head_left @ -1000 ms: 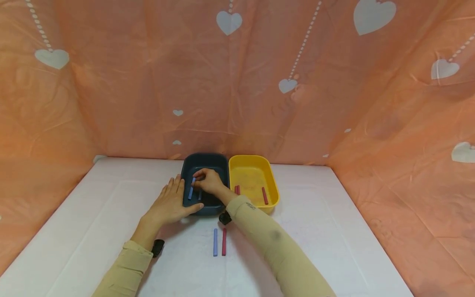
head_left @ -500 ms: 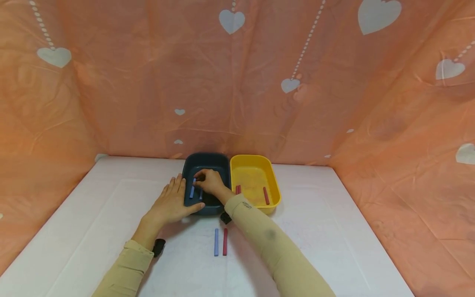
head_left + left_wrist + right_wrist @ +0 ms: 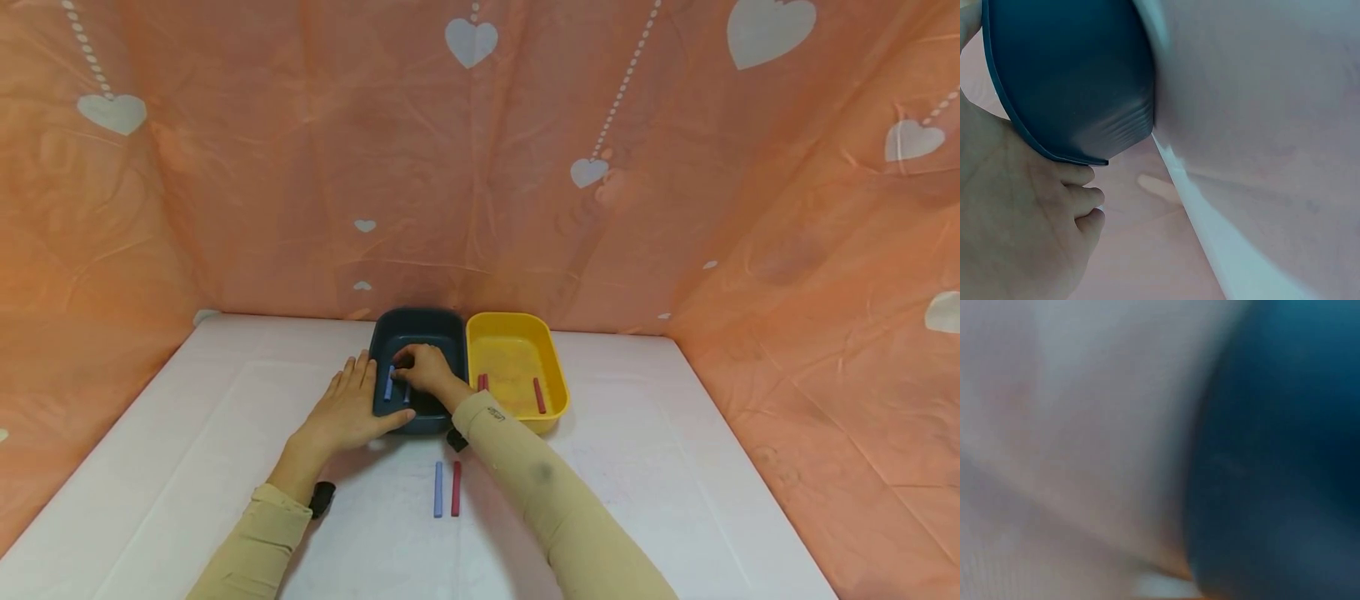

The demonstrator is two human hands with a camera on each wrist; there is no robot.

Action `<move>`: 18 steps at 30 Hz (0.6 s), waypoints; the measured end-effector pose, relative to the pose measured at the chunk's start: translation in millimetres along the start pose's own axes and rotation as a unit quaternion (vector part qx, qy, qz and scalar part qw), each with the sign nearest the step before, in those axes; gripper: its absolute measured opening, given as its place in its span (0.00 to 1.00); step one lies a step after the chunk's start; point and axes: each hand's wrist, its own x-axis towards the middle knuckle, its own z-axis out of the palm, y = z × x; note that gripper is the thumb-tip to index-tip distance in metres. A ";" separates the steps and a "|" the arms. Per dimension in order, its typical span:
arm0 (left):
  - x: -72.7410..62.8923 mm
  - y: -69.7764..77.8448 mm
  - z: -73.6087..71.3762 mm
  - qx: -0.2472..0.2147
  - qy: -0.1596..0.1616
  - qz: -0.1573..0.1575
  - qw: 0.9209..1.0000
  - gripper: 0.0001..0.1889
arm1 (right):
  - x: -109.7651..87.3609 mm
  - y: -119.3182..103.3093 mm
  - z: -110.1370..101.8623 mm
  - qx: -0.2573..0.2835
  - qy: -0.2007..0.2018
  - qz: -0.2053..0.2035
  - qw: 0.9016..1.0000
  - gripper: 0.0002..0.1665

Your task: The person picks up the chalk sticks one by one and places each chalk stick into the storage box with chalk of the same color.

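Note:
In the head view, my right hand reaches into the dark blue tray and pinches the upper end of a blue chalk stick near the left wall. A second blue chalk stick lies beside it, partly under the hand. My left hand lies against the tray's left side, fingers straight and thumb across the front rim. The left wrist view has the left palm at the tray's rim. Only a blurred tray wall and tablecloth show in the right wrist view.
A yellow tray touches the blue one's right side and holds several red chalk sticks. In front, a blue chalk stick and a red chalk stick lie side by side on the white tablecloth. Orange curtains enclose the table.
My right fingers have shifted slightly toward me and down over the blue chalk stick's upper end. My left hand stays at the tray. The whole head view has drifted slightly.

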 end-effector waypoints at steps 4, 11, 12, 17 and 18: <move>0.4 0.0 0.1 -0.002 0.000 0.000 1.000 0.62 | 0.8 0.1 0.8 0.001 -0.002 0.004 1.000 0.15; 0.6 1.2 -0.1 0.002 -0.002 -0.001 1.000 0.63 | -3.9 -2.0 -1.6 0.011 0.002 0.013 1.000 0.18; 0.7 1.2 -0.1 0.002 -0.002 -0.001 1.000 0.63 | -4.8 -2.7 -2.1 0.013 0.004 0.012 1.000 0.18; 0.8 0.5 0.6 0.002 0.000 0.000 1.000 0.63 | -11.0 -5.7 -4.4 0.008 0.017 -0.007 1.000 0.20; 0.9 0.4 0.9 0.002 0.000 -0.001 1.000 0.63 | -12.6 -6.2 -5.1 0.005 0.020 -0.012 1.000 0.20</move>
